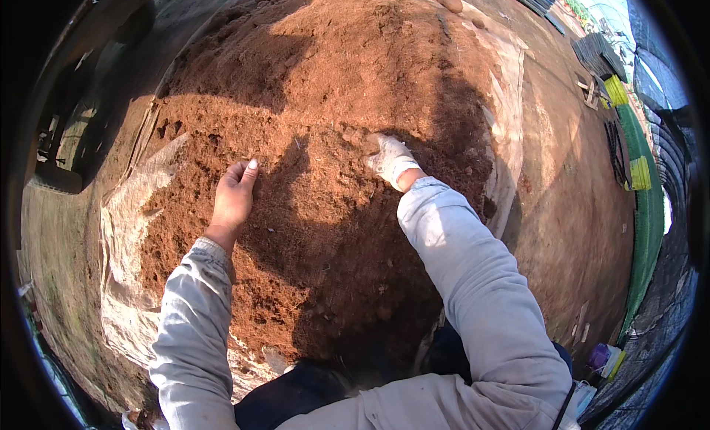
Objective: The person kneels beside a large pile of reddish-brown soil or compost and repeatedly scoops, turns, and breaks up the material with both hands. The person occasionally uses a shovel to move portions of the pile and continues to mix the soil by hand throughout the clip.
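Observation:
A broad mound of reddish-brown, crumbly coir-like growing medium (333, 208) lies before me on a pale woven sheet (125, 297). My left hand (236, 189), bare, is over the left part of the mound, thumb up and fingers curled under. Whether it holds anything is hidden. Farther right, my right hand (388, 158) wears a whitish, soiled glove. Its fingertips reach to a few clumps (353, 135) on the surface of the mound. The glove blends with the material there, so a grip on a clump cannot be made out.
Bare earth floor (571, 208) surrounds the sheet. At right are stacked dark trays (600, 55), yellow containers (639, 174), a green strip (643, 236) and dark netting (660, 319). A wheel (55, 177) stands in shadow at left. A purple-and-white container (603, 358) sits at lower right.

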Demonstrator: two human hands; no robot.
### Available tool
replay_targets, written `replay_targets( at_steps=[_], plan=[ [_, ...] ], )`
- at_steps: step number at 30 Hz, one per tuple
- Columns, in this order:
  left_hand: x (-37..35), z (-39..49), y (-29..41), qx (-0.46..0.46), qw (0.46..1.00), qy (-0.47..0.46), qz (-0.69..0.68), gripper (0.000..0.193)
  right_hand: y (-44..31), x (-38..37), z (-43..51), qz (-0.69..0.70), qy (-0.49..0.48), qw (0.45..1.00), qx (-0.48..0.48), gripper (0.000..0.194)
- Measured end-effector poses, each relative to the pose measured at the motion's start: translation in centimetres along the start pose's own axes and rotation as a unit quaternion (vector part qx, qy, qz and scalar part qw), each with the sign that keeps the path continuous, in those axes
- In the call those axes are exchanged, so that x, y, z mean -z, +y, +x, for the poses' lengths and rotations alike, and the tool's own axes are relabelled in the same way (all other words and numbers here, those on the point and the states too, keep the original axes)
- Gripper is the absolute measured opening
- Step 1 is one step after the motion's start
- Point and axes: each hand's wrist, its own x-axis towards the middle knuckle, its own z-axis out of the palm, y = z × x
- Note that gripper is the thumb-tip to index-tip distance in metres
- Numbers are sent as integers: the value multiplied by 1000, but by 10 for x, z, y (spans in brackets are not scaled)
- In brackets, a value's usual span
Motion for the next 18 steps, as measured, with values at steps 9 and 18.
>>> replay_targets(
  at_steps=[9, 18],
  plan=[
    [-28, -6, 19, 92, 955, -106, -263, 28, -91, 59, -70, 340, -143, 920, -130, 47],
    [-35, -24, 24, 134, 902, -251, -324, 48, -111, 44, -85, 581, -268, 765, -77, 51]
  ],
)
